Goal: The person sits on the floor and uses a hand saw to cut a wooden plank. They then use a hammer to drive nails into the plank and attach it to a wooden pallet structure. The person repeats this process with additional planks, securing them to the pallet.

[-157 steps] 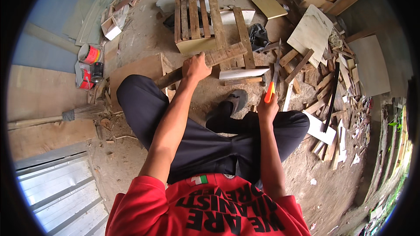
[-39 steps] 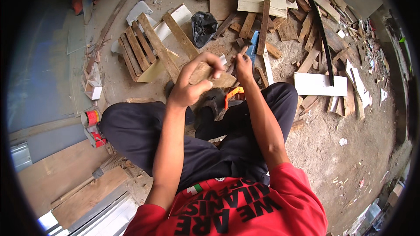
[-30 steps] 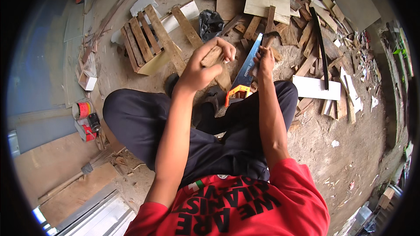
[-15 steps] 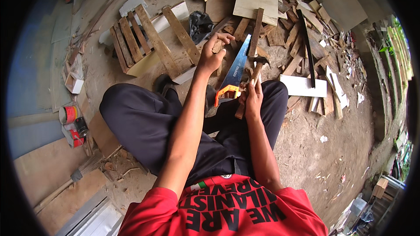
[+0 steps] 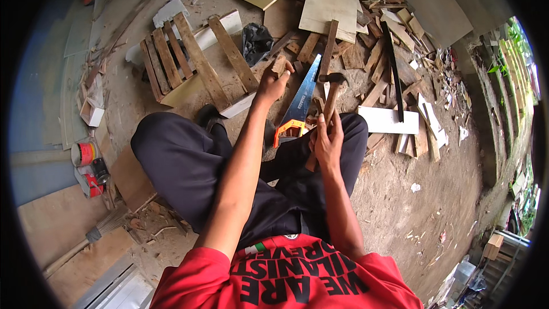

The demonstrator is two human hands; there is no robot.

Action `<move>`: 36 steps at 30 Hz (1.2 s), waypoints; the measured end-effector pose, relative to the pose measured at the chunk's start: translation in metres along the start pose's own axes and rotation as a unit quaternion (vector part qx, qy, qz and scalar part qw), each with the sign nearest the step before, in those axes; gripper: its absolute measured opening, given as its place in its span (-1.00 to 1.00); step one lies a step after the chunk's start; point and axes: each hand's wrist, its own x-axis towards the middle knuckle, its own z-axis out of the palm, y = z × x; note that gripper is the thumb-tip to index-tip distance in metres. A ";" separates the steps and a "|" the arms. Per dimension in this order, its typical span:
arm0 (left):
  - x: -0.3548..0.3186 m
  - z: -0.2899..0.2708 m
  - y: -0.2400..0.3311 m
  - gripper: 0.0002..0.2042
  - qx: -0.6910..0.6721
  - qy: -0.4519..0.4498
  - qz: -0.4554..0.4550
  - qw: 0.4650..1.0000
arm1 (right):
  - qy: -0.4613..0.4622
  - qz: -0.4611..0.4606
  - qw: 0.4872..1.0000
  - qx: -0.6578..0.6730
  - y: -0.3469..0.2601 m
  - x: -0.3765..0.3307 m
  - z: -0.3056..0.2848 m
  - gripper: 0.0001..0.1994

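Note:
My left hand (image 5: pixel 272 87) is raised ahead of my knees, its fingers closed around a small wood block (image 5: pixel 279 64) that shows above them. Gripped in my right hand (image 5: pixel 329 142) is a claw hammer (image 5: pixel 331 98), its wooden handle slanting up and its dark metal head uppermost. Between the two hands lies a handsaw (image 5: pixel 302 92) with a blue blade and an orange handle, its tip pointing away from me. Just beyond the hammer head, a narrow brown wood strip (image 5: pixel 329 47) leans toward the scrap pile.
A slatted wooden frame (image 5: pixel 194 60) lies ahead on the left, beside a black plastic bag (image 5: pixel 256 41). Offcuts (image 5: pixel 374 60) pile up ahead on the right, near a white board (image 5: pixel 389 120). Red cans (image 5: pixel 86 153) stand at far left, above a broom (image 5: pixel 108 222).
My left hand's fingers have curled in from a stretched position, around the small block. The hammer remains in my right hand, and the whole view has shifted slightly.

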 end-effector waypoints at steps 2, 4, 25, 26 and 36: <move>0.004 0.009 -0.006 -0.92 -0.023 0.023 0.052 0.998 | -0.026 -0.049 0.998 -0.033 -0.053 -0.013 0.012 -0.58; 0.003 0.021 0.000 -0.91 -0.003 0.024 0.038 0.999 | -0.036 -0.120 0.989 -0.071 -0.093 -0.023 0.015 -0.57; 0.012 0.053 0.010 -0.92 0.056 0.006 0.032 0.998 | -0.072 -0.383 0.912 -0.127 -0.141 0.002 -0.003 -0.57; 0.010 0.055 0.007 -0.92 0.060 0.002 0.058 0.996 | -0.079 -0.347 0.893 -0.276 -0.117 0.011 -0.018 -0.69; 0.000 0.040 0.004 -0.90 0.047 -0.027 0.034 0.998 | -0.121 -0.044 0.983 -0.128 -0.130 -0.015 -0.032 -0.72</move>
